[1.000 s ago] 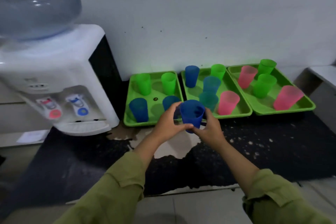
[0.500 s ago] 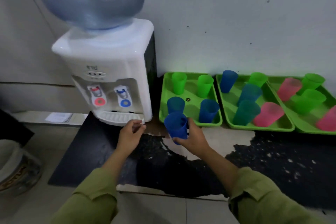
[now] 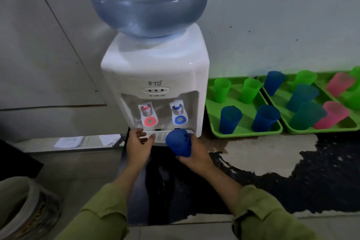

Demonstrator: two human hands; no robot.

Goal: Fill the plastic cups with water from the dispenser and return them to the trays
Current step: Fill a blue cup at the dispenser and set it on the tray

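My right hand (image 3: 194, 154) grips a blue plastic cup (image 3: 178, 145) just in front of the drip tray (image 3: 155, 136) of the white water dispenser (image 3: 155, 76), below its blue tap (image 3: 178, 112). My left hand (image 3: 138, 143) hovers beside the cup with relaxed fingers at the drip tray's front edge, under the red tap (image 3: 147, 114), holding nothing. To the right, green trays (image 3: 245, 132) carry several green, blue and pink cups, among them a blue one (image 3: 229, 119) nearest the dispenser.
A large blue water bottle (image 3: 148, 0) sits on top of the dispenser. The dark floor mat (image 3: 321, 181) is worn through in a pale patch. A bin (image 3: 23, 210) stands at lower left. Papers (image 3: 70, 141) lie on a ledge to the left.
My right hand has carried the blue cup left from the trays to the dispenser's front. My left hand let go of the cup and moved to the drip tray.
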